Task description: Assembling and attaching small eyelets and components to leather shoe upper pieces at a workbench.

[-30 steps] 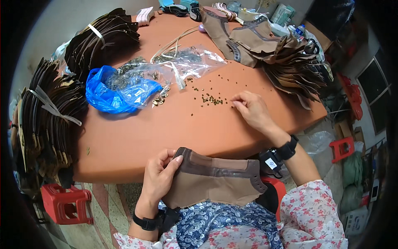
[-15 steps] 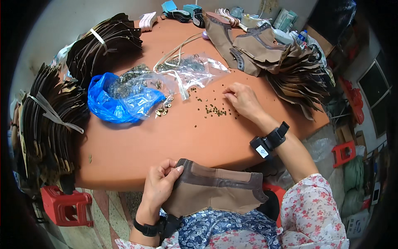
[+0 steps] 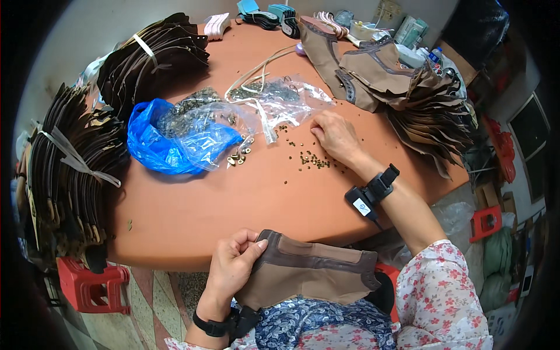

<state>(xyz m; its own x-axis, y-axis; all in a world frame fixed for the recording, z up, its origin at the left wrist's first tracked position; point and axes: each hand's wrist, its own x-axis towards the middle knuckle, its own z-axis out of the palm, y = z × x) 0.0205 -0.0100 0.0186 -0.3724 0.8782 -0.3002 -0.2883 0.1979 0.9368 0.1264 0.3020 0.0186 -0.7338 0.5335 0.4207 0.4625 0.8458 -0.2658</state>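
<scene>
Orange-brown tabletop (image 3: 192, 204): scattered small metal rivets (image 3: 312, 160), blue plastic bag (image 3: 169, 143), bundled dark leather pieces (image 3: 70, 175). Right hand (image 3: 337, 137), fingers curled, rests on rivets. Left hand (image 3: 233, 268) grips brown leather shoe upper (image 3: 309, 274) at lap. Red stool (image 3: 87, 286) on tiled floor.

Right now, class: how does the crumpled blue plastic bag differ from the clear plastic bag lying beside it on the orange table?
The crumpled blue plastic bag is opaque and bunched up high; the clear plastic bag is see-through and spread flatter. The blue bag lies nearer the table's left side; the clear bag lies just beyond the right hand. Both rest on the orange table and hold small metal pieces.
</scene>
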